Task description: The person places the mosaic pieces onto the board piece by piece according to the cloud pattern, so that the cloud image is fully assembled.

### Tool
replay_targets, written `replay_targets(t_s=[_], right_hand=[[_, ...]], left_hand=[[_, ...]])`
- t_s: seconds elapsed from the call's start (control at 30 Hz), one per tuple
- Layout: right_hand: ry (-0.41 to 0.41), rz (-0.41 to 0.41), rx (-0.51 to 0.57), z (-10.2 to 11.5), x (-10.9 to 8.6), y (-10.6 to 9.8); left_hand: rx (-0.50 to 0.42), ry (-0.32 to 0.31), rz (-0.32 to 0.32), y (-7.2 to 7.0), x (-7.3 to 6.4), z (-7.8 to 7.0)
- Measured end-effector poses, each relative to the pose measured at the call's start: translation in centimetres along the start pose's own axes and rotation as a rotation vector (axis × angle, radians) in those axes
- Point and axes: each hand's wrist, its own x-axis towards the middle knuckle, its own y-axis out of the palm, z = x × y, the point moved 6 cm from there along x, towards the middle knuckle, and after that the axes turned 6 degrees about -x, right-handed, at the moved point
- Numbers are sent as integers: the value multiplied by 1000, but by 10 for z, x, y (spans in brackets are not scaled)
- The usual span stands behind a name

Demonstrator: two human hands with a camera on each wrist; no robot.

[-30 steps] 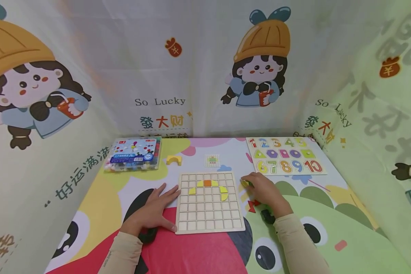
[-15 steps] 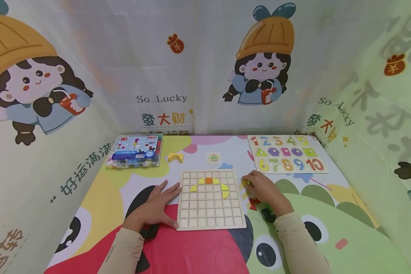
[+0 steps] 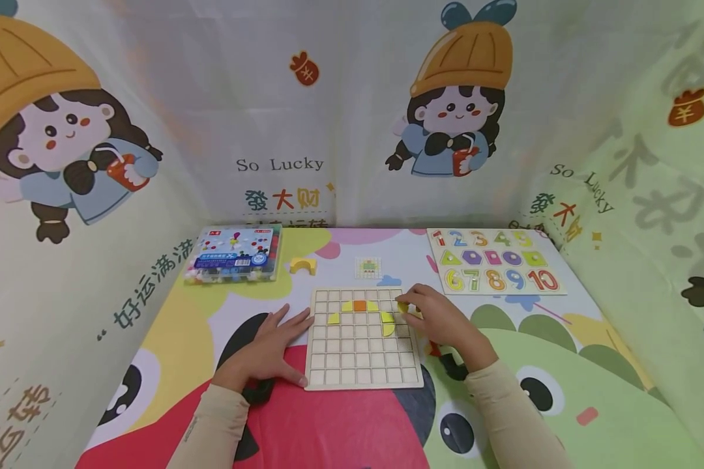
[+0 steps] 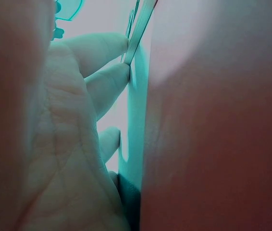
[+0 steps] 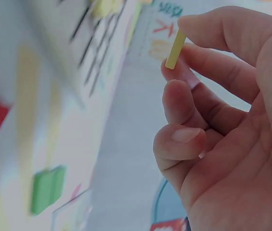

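I see the left hand (image 3: 264,352) spread against a grid board (image 3: 362,359), right hand (image 3: 442,320) pinching a yellow piece (image 5: 176,50), box (image 3: 233,254), arch (image 3: 302,263), number puzzle (image 3: 538,241) beyond

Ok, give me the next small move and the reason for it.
I'd probably have the right hand set its pinched yellow tile into the square just below the leftmost yellow tile: the arch has two yellow tiles down its right side but only one down its left, and the left hand touches the board.
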Motion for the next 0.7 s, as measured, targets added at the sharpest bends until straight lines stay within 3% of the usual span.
replay_targets(t_s=[0.3,0.7], right_hand=[[-105,26,-50,39,17,-1],[-250,159,-86,88,43,45]], left_hand=[[12,-2,-6,-2,0,-2],[-5,-11,-3,-2,-1,-3]])
